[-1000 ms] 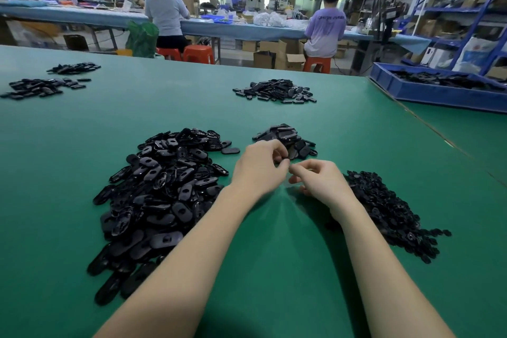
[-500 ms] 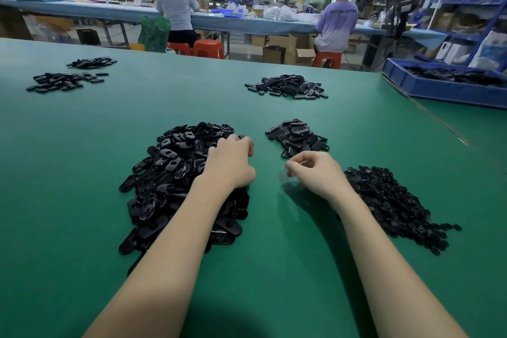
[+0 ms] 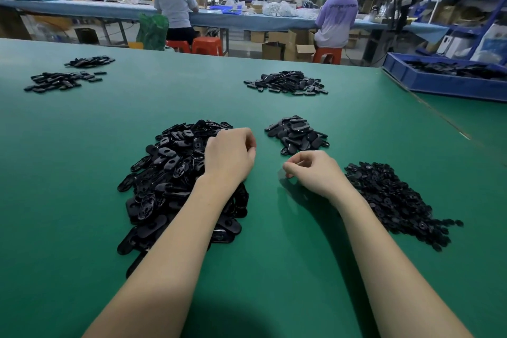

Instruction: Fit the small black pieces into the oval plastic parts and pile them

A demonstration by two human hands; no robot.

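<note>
the left hand (image 3: pixel 230 156) rested with curled fingers on the big heap of oval parts (image 3: pixel 175 181) mid-bench (image 3: pixel 68 200); whether it gripped one, i could not tell. the right hand (image 3: pixel 311 173), fingers curled, sat between that heap and the small black pieces (image 3: pixel 395 200); its pinch looked empty but was unclear. a finished pile (image 3: pixel 297 133) lay just beyond both hands.

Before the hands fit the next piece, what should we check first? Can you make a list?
1. Oval parts in reach: ok. The left hand rests over the big oval pile.
2. Left hand holds an oval: cannot tell. Its fingers curl down and hide what is under them.
3. Small pieces in reach: ok. The small-piece pile lies just beside the right hand.
4. Right hand holds a small piece: cannot tell. Its fingertips pinch together, but nothing black shows between them.
5. Finished pile nearby: ok. The little pile sits just beyond both hands.
6. Bare table between the hands for working: ok.
</note>
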